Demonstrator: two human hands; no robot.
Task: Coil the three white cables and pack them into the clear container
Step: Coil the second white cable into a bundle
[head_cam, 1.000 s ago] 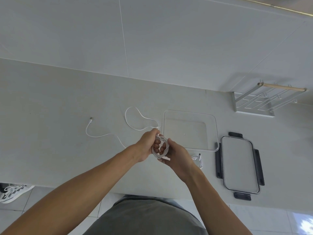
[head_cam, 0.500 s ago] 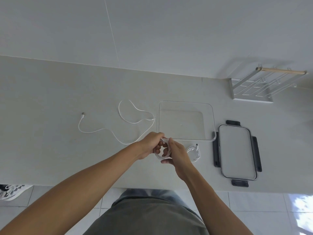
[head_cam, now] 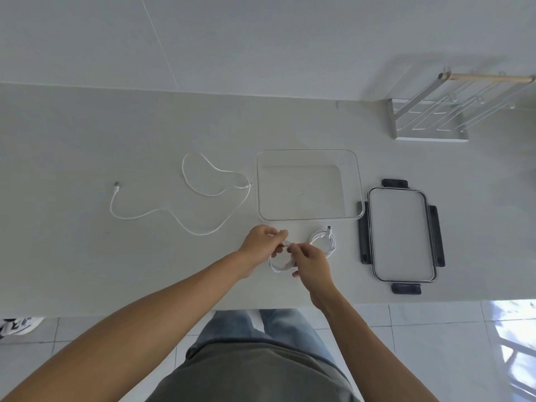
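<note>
**A:** What is showing right now?

**B:** A person is standing at a pale desk (head_cam: 87,140), seen from above. Both hands are working a small coil of white cable (head_cam: 280,264) just off the desk surface, near its front edge. The left hand (head_cam: 262,237) is pinching the top of the coil between thumb and fingertips; the right hand (head_cam: 310,261) is closing around its right side, fingers curled on the loops.

**A:** And the other cables?

**B:** A second coiled cable (head_cam: 323,240) is lying on the desk just beside the right hand, its plug end pointing up toward the clear container (head_cam: 359,181). A third cable (head_cam: 185,198) is sprawling uncoiled to the left, one end nearly touching the container's left wall. The container is sitting empty — nothing is packed yet. Its lid (head_cam: 401,236) (dark clips on all four sides) is lying to its right, and a white rack (head_cam: 429,123) is standing at the back right.

**A:** How will the cable handle?

**B:** It is looking light, thin and limp, probably a little springy — loops are likely to pop open if released. Gripping across all the strands at one point, rather than a single strand, should be keeping the coil together on its way to the container.
</note>
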